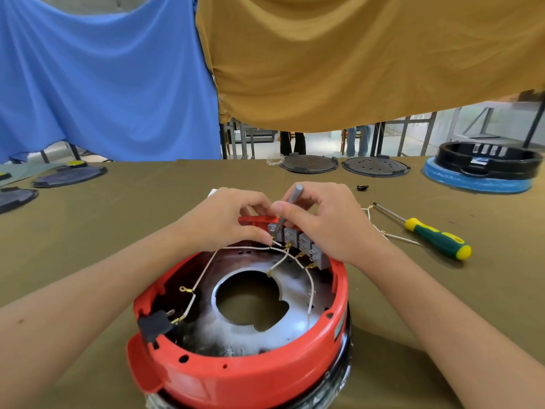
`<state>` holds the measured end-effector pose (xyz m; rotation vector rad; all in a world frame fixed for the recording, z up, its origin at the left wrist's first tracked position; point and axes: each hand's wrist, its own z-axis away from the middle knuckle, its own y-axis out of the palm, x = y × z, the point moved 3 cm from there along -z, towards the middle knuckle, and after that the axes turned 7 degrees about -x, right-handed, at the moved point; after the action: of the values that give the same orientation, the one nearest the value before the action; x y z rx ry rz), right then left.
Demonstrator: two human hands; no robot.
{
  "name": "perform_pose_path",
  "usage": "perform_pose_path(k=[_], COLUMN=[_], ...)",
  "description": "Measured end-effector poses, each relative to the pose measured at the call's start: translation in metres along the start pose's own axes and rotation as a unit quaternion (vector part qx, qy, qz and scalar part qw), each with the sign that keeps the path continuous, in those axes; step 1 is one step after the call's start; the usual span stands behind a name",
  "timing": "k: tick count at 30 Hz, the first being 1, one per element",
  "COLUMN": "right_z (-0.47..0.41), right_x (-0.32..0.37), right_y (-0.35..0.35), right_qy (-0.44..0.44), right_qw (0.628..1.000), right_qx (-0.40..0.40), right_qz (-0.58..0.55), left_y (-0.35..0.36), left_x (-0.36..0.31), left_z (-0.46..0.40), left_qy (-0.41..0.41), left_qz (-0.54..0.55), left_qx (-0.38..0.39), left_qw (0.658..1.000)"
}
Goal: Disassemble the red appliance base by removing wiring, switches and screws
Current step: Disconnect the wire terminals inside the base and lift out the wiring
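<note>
The right hand grips a thin grey tool, its long axis running from 12 o'clock down toward 7 o'clock, tip on the leftmost of four grey switches at the 12 o'clock rim of the red appliance base. The left hand – equally near – pinches a white wire just left of that switch. More wires fan out below the switches toward 6 o'clock and crowd the access; a green-handled screwdriver lies clear at 3 o'clock.
</note>
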<state>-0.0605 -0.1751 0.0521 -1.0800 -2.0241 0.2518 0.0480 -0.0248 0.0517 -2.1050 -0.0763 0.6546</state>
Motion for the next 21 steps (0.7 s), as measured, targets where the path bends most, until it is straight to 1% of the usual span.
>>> perform_pose_path(k=[3, 5, 10, 16, 18, 21], right_z=[0.001, 0.0, -0.003, -0.005, -0.004, -0.002], right_x=[0.003, 0.002, -0.013, -0.02, -0.019, -0.015], right_y=[0.0, 0.0, 0.004, 0.007, 0.007, 0.006], right_qy=[-0.022, -0.019, 0.049, 0.106, 0.103, 0.064], right_qw=[1.0, 1.0, 0.996, 0.983, 0.984, 0.991], right_qx=[0.007, 0.005, -0.008, -0.013, -0.014, -0.021], right_qz=[0.017, 0.012, -0.079, -0.149, -0.148, -0.118], left_y=[-0.001, 0.0, -0.001, -0.002, -0.002, -0.002], left_x=[-0.001, -0.002, -0.001, -0.002, -0.002, -0.003], left_z=[0.001, 0.001, 0.002, 0.002, 0.003, 0.004], left_qy=[0.007, 0.008, 0.008, 0.013, 0.01, 0.014], left_qz=[-0.006, -0.012, -0.017, -0.012, -0.011, -0.011], left_qx=[0.001, 0.003, -0.002, 0.004, 0.004, 0.003], left_qw=[1.0, 1.0, 1.0, 1.0, 1.0, 1.0])
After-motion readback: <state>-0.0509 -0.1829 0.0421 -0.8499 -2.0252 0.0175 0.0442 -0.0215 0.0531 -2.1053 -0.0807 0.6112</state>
